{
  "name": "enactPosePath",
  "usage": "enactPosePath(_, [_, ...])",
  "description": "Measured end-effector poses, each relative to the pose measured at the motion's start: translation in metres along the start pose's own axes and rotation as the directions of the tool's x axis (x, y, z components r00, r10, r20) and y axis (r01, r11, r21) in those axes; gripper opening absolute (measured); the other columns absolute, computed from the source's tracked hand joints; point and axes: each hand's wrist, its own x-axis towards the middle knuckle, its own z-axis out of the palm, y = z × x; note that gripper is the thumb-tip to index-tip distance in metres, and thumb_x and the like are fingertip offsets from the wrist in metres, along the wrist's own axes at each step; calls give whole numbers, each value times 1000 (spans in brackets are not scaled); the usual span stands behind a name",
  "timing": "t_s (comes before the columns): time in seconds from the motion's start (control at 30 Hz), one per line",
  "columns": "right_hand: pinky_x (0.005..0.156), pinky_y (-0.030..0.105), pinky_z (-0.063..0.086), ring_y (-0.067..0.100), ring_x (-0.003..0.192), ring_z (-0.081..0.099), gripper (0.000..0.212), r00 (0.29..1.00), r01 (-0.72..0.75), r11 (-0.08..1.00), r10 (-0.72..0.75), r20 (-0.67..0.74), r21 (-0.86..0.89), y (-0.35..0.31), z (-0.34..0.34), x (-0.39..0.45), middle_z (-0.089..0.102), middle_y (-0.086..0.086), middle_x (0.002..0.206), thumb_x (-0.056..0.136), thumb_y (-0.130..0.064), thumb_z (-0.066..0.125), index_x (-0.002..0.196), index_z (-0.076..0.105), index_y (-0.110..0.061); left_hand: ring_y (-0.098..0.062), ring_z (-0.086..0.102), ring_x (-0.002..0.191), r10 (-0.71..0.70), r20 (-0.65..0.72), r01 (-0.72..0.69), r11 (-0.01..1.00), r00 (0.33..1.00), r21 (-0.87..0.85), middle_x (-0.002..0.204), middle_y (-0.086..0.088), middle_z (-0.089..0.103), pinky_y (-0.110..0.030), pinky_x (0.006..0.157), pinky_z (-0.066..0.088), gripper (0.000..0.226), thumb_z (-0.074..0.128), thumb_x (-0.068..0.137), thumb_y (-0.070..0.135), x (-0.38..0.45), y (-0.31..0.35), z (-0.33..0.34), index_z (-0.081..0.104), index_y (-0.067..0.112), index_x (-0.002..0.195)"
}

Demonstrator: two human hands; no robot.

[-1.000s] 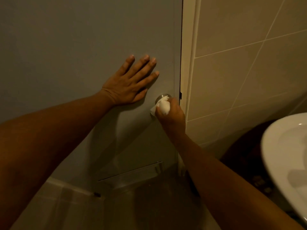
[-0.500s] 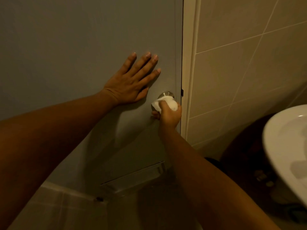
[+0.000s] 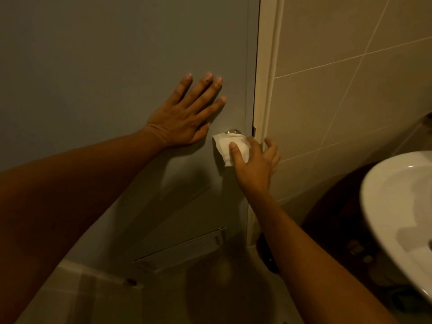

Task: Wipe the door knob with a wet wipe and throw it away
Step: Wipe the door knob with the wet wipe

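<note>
1. My left hand (image 3: 184, 118) lies flat against the grey door (image 3: 105, 78) a little above the middle of the frame, palm on the panel, fingers spread and pointing to the upper right; it grips nothing

2. My right hand (image 3: 256, 160) reaches up from the lower right to the door's edge, just right of centre, and holds the white wet wipe (image 3: 230, 146) over the door knob (image 3: 232, 131)

3. My thumb (image 3: 235, 150) presses on the front of the wipe, while my other fingers curl loosely to the right, near the pale door frame (image 3: 266, 90); so this hand pinches the wipe against the knob rather than closing into a tight fist

4. The wipe is crumpled and drapes over the knob, with one corner hanging down to the lower left of it, against the door

5. Only the top rim of the metal knob shows, as a small silvery arc just above the wipe; the rest is hidden under the cloth and my hand

6. The knob sits close beside the door's right edge, just below and to the right of my left hand's thumb

7. Beige wall tiles (image 3: 350, 66) fill the upper right of the frame, beyond the door frame

8. The rim of a white sink (image 3: 374, 206) curves into the lower right corner

9. A slatted vent (image 3: 184, 250) is set low in the door, at the bottom centre of the frame, in shadow
</note>
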Motion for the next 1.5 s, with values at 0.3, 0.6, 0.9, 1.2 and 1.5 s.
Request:
enactPosePath(0.3, [83, 29, 57, 13, 103, 51, 36, 974, 118, 961, -161, 157, 252, -11, 13, 13, 38, -2, 122, 81, -27, 73, 112, 56, -22, -39, 28, 145, 0, 9, 0, 1000, 1000, 4, 157, -20, 28, -51, 117, 0, 63, 34, 97, 41, 0, 2, 1, 27, 14, 153])
enactPosePath(0.6, [63, 30, 54, 18, 69, 66, 11, 758, -560, -42, 377, 532, 827, -33, 32, 10, 69, 13, 94, 83, -19, 70, 94, 67, -17, -40, 29, 145, -4, 18, 4, 1000, 1000, 1, 157, -20, 29, -55, 116, 10, 63, 34, 97, 41, 0, 2, 0, 26, 14, 153])
enactPosePath(0.9, [85, 34, 54, 25, 103, 57, 24, 931, 362, 927, -364, -2, 93, 0, 27, 10, 52, 11, 122, 87, -21, 64, 110, 64, -17, -40, 28, 145, -10, 32, 10, 1000, 999, 11, 157, -20, 28, -56, 115, 14, 63, 34, 97, 41, 1, 1, -1, 26, 14, 153])
enactPosePath(1.2, [69, 13, 52, -5, 80, 58, 22, 988, 64, 932, -9, -153, 358, 1, 46, 14, 54, -18, 99, 85, -11, 69, 106, 62, -13, -39, 31, 144, -13, 13, 13, 1000, 1000, 27, 156, -19, 31, -55, 115, 14, 63, 35, 96, 40, 1, 2, -1, 28, 14, 153])
enactPosePath(1.5, [61, 32, 57, 22, 78, 67, 36, 848, -448, 322, 449, 282, 834, -27, 46, 17, 68, 12, 104, 79, -16, 72, 113, 64, -14, -39, 31, 144, -13, 20, 13, 1000, 1000, 16, 157, -19, 30, -54, 115, 13, 63, 33, 97, 41, 0, 1, 1, 27, 14, 153])
